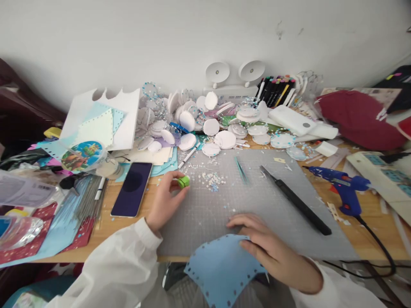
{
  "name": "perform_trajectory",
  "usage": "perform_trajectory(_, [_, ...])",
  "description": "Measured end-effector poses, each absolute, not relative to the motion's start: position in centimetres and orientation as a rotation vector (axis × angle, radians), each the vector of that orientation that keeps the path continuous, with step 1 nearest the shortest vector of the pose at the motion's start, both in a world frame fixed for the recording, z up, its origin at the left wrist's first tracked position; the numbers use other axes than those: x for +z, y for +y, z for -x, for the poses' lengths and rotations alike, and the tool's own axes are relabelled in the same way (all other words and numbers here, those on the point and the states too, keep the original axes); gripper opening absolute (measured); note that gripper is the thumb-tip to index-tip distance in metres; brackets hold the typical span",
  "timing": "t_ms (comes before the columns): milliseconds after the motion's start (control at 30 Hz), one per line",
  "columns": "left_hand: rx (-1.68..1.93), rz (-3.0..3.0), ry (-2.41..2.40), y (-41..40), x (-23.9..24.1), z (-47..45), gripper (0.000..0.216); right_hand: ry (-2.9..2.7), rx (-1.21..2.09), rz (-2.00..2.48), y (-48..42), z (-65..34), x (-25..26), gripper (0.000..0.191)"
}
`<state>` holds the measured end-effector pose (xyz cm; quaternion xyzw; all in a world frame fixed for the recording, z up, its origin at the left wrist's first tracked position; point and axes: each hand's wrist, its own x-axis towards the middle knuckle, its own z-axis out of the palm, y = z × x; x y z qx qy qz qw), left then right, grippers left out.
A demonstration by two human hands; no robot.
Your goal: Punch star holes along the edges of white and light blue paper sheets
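My left hand (165,201) pinches a small green object (183,182) at the left edge of the grey cutting mat (257,201). My right hand (272,252) lies at the mat's near edge, its fingers closed on a light blue sheet with punched holes (221,269) that hangs over the table's front edge. A black craft knife (295,201) and thin teal tweezers (240,171) lie on the mat beyond my right hand. Small paper scraps (210,179) are scattered just right of the green object.
A dark phone (132,189) lies left of the mat. A blue glue gun (345,188) with a black cord sits at right. White round discs (205,124) pile up at the back, with markers (276,90) and a white paper castle shape (105,117). Papers clutter the left side.
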<state>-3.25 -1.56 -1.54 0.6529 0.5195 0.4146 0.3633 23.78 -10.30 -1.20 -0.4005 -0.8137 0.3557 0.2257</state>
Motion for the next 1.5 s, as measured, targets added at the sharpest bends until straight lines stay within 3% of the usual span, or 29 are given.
perform_trajectory(233, [0.806, -2.303, 1.399, 1.8, -2.4, 2.1, 0.019, -2.253, 0.746, 1.179, -6.7, -22.2, -2.3, 0.023])
perform_trajectory(467, [0.975, -2.064, 1.280, -1.2, 0.9, 2.4, 0.020, -1.911, 0.683, 1.269, -8.7, -22.8, -2.7, 0.020])
perform_trajectory(567, [0.763, -1.915, 1.112, -3.5, 1.8, 2.7, 0.022, -1.849, 0.767, 1.349, -10.4, -22.5, -2.6, 0.020])
perform_trajectory(733, [0.593, -1.975, 1.094, -4.9, 0.3, 2.8, 0.014, -1.904, 0.706, 1.420, -10.9, -21.9, -2.6, 0.018])
perform_trajectory(900, [0.534, -2.055, 1.075, -4.8, -1.0, 2.6, 0.015, -2.115, 0.430, 1.369, -8.7, -21.7, -2.2, 0.031])
perform_trajectory(1067, [0.587, -2.215, 1.025, -4.9, -1.3, 2.5, 0.016, -2.352, 0.431, 1.273, -7.4, -20.8, -2.1, 0.015])
perform_trajectory(1500, [0.467, -2.811, 0.951, -6.3, -1.3, 2.4, 0.028, -2.503, 0.244, 1.048, -8.0, -21.2, -3.8, 0.032])
